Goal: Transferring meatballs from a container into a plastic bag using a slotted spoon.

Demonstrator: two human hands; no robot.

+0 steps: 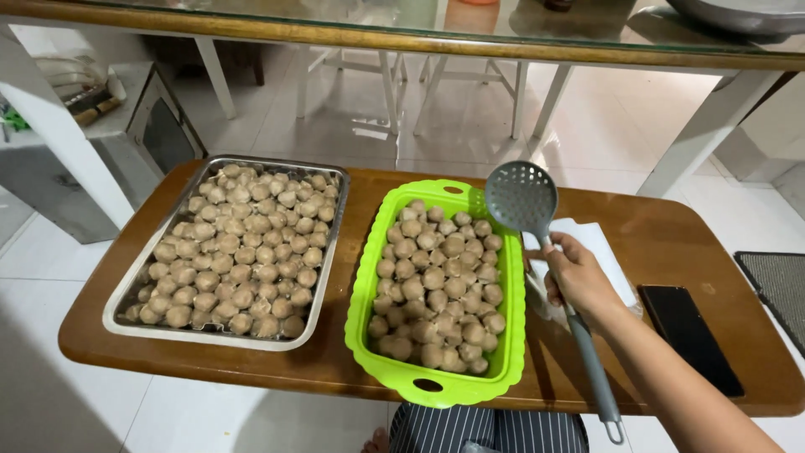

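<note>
My right hand (577, 278) grips the handle of a grey slotted skimmer spoon (521, 196), its perforated head raised above the far right corner of a green plastic basket (366, 277). The basket is filled with several round beige meatballs (436, 289). To its left a metal tray (329, 252) holds several more meatballs (239, 252) in a dense layer. My left hand is out of sight.
Everything rests on a low brown wooden table (671, 235). A black phone (689, 335) lies at the right, white paper (599, 247) under my hand. A glass-topped table (419, 33) with white legs stands behind. A dark mat (776, 285) lies on the floor at right.
</note>
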